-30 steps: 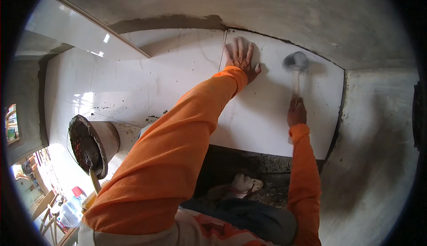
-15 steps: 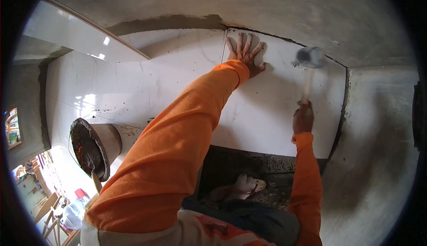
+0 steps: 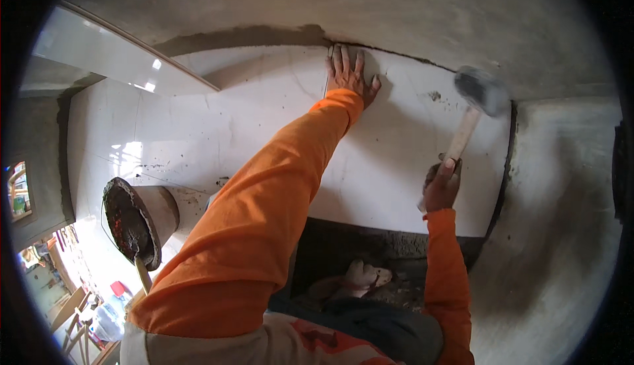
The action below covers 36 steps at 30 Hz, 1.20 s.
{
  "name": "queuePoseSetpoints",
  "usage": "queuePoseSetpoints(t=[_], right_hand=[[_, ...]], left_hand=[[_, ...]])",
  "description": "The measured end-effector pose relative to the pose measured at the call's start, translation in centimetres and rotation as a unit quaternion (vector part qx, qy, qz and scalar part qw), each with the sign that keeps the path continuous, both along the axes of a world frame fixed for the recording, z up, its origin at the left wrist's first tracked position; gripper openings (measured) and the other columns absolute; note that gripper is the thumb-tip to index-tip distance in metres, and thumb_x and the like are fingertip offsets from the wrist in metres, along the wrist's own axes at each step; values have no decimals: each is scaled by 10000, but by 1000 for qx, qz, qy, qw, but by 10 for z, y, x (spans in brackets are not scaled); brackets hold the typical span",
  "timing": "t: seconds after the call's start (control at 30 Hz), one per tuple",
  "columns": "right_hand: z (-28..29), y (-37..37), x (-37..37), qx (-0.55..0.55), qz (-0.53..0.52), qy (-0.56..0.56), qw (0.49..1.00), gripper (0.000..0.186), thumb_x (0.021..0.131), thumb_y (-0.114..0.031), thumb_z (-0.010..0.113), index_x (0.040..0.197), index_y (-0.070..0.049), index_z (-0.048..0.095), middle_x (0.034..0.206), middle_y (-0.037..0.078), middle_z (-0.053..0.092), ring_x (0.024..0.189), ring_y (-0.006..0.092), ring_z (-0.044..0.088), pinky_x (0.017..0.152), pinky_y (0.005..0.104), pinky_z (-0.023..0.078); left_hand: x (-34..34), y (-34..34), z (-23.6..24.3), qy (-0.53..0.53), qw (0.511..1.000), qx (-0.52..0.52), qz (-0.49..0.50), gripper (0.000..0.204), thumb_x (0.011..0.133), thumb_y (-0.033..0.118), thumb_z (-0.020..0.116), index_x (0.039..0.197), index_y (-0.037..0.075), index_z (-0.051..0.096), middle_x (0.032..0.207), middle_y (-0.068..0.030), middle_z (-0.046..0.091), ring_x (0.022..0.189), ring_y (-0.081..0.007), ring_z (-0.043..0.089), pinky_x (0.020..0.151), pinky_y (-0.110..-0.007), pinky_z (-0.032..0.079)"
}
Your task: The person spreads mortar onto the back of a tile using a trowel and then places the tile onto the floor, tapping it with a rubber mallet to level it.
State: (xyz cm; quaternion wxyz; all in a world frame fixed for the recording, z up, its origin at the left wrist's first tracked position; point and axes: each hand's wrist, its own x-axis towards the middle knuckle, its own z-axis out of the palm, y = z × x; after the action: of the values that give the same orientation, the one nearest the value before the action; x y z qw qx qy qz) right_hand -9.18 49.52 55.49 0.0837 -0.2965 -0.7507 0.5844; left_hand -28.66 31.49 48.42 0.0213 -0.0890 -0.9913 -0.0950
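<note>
My left hand (image 3: pixel 349 73) lies flat on a large white tile (image 3: pixel 396 160), fingers stretched toward the back wall, close to the seam with the neighbouring white tile (image 3: pixel 257 94). In my right hand (image 3: pixel 442 183) is a mallet (image 3: pixel 465 130), gripped by its pale wooden handle. The mallet's dark and grey head is over the tile's far right part, near the wall, slightly blurred. Whether the head touches the tile I cannot tell. Grey specks and a small smear mark the tile left of the mallet head.
A bucket (image 3: pixel 158 213) of dark wet mortar stands tilted at the left, with a handle sticking out. A loose glossy tile (image 3: pixel 119 51) leans at the upper left. Grey plastered walls (image 3: pixel 555 233) bound the back and right. My foot (image 3: pixel 363 276) is below the tile's front edge.
The mallet has swung to the right and its handle now slants. My right hand has shifted slightly left and down. My left hand has slid a little left, its fingers closer together.
</note>
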Motion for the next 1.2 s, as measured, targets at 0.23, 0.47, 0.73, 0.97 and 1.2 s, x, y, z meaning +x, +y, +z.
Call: queuePoseSetpoints(t=[0.23, 0.47, 0.73, 0.97, 1.2], right_hand=[[4, -1, 6, -24, 10, 5, 1000, 465, 947, -427, 354, 892, 7, 512, 590, 62, 524, 557, 214, 551, 563, 360, 435], [-33, 12, 7, 71, 37, -49, 996, 542, 927, -519, 347, 860, -7, 511, 557, 61, 473, 508, 160, 482, 513, 312, 401], [-57, 26, 11, 167, 65, -61, 982, 589, 925, -542, 316, 842, 6, 518, 616, 107, 495, 561, 228, 528, 545, 342, 427], [-56, 24, 11, 327, 88, -55, 939, 478, 946, -409, 351, 897, 28, 539, 679, 198, 578, 627, 371, 589, 582, 400, 467], [-50, 17, 10, 311, 62, 15, 948, 451, 943, -404, 383, 806, 8, 503, 628, 133, 527, 554, 283, 531, 544, 366, 437]], left_hand=[[6, 11, 11, -25, 999, -17, 27, 751, 842, 561, 330, 1428, 107, 211, 1489, -170, 111, 1389, -304, 40, 1066, -576, 62], [5, 0, 8, -14, 999, -35, -4, 769, 836, 608, 321, 1448, 173, 159, 1503, -148, 77, 1391, -311, 2, 1053, -600, 44], [5, 5, 17, -40, 998, -33, -23, 788, 829, 641, 312, 1451, 186, 146, 1506, -146, 62, 1392, -315, -5, 1062, -585, 19], [-1, 11, 16, -1, 999, -23, -24, 797, 828, 641, 315, 1453, 180, 137, 1509, -142, 50, 1394, -303, -16, 1064, -584, 16], [1, 2, 19, -26, 998, -46, -17, 800, 825, 627, 334, 1451, 166, 144, 1507, -140, 60, 1395, -290, 2, 1062, -585, 30]])
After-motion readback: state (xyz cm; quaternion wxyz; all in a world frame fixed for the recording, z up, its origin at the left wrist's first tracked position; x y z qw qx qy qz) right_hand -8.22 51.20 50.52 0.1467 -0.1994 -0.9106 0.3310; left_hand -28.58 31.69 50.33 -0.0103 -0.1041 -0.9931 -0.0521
